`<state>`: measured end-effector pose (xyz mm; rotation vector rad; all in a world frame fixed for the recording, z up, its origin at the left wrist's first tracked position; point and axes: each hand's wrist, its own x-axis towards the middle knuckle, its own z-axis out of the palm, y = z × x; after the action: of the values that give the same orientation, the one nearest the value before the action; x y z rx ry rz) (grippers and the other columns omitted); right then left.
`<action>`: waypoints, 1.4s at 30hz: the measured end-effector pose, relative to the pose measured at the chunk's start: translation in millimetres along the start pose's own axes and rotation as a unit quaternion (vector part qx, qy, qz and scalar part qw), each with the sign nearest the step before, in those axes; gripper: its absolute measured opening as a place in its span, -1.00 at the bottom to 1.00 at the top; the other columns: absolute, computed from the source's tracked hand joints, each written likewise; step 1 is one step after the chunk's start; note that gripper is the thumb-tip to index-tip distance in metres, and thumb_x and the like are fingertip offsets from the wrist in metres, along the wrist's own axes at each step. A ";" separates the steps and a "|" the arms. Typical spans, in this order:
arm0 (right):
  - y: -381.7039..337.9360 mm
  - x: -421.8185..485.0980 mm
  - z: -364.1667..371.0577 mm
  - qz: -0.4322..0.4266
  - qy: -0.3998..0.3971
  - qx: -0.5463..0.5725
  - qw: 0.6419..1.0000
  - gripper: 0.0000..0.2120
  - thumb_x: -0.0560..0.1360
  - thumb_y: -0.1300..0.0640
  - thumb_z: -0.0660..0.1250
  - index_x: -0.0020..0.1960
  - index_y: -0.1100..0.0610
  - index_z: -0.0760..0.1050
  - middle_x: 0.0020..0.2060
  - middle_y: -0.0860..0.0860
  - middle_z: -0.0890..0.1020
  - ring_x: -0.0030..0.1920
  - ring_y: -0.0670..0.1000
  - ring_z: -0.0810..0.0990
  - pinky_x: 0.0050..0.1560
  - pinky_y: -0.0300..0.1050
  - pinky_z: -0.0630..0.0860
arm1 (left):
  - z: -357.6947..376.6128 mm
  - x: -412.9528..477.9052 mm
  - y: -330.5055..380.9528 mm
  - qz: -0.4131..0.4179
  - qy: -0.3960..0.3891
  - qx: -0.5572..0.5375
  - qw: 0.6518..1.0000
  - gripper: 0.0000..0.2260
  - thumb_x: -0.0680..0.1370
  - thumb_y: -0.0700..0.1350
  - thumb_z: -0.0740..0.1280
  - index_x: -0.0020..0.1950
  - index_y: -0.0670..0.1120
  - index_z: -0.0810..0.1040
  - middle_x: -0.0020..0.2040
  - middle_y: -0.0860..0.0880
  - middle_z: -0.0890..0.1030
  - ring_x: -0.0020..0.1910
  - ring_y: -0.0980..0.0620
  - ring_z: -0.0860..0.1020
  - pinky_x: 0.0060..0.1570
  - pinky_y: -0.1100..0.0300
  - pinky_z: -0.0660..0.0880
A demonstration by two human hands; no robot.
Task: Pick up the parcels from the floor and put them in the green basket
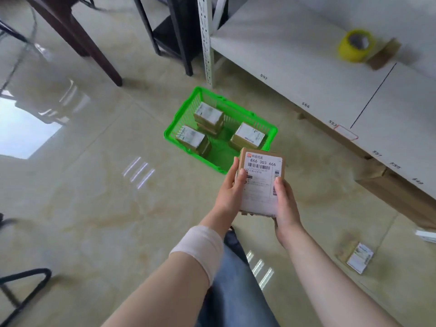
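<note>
Item: small brown cardboard parcel with white barcoded label (260, 178), held above the glossy beige tiled floor (94, 185), just short of the bright green plastic mesh basket (182, 109), which holds several similar boxes. The left grip (230, 192) and right grip (285, 204) each clasp one long side, thumbs on the label. Judged light and stiff, with corners that might crush; best taken by opposite side walls.
</note>
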<state>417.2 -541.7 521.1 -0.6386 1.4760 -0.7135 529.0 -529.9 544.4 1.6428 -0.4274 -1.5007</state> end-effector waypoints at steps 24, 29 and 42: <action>129.1 343.0 140.3 0.137 0.078 0.069 0.985 -0.64 0.56 0.05 0.20 0.34 0.01 0.26 0.17 0.06 0.56 0.00 -0.02 0.58 -0.12 -0.13 0.49 | -84.6 407.1 -88.7 -0.114 -0.089 0.151 0.978 -0.55 0.61 -0.06 0.16 0.49 0.06 0.18 0.35 0.09 0.41 0.27 0.13 0.41 0.32 0.21 0.32; 184.0 391.9 134.0 0.177 0.081 0.074 0.978 -0.74 0.56 0.08 0.21 0.22 -0.07 0.27 -0.10 -0.03 0.60 -0.20 -0.08 0.55 -0.29 -0.15 0.41 | -94.1 454.1 -138.1 -0.150 -0.129 0.158 0.967 -0.50 0.57 -0.07 0.22 0.49 0.08 0.18 0.34 0.01 0.45 0.25 0.04 0.46 0.34 0.07 0.37; 211.7 424.4 114.8 0.211 0.005 0.018 0.977 -0.58 0.51 -0.06 0.25 0.36 -0.10 0.34 0.05 -0.03 0.64 0.00 -0.03 0.61 -0.13 -0.08 0.52 | -96.1 496.2 -167.1 -0.190 -0.133 0.193 0.953 -0.21 0.39 0.18 0.39 0.49 0.27 0.00 0.48 -0.06 0.31 0.41 -0.05 0.35 0.36 -0.05 0.34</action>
<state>526.5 -732.5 85.5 -0.2770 1.5399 -0.4104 681.3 -762.6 90.5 1.9066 -0.6065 -2.0419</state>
